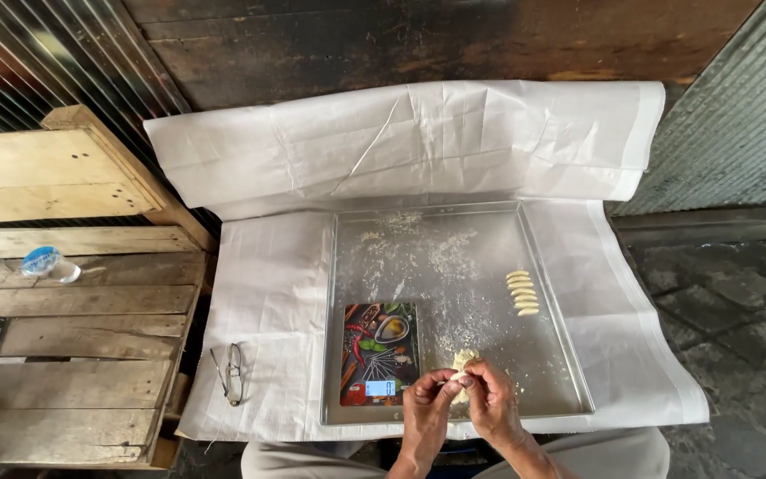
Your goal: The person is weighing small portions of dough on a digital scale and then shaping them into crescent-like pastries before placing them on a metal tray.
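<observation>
1. Head view: dough piece [464, 362], pale, lumpy, floured, sits over the metal tray's [569, 355] front edge.
2. Left hand [427, 410] and right hand [492, 401] both pinch it.
3. Shaped pieces [522, 293] line the right edge.

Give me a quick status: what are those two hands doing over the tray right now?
Left hand and right hand together, both in a pinching grip on a small dough piece. Metal tray below, shaped pieces lined up right. Kitchen scale close left, not blocking.
</observation>
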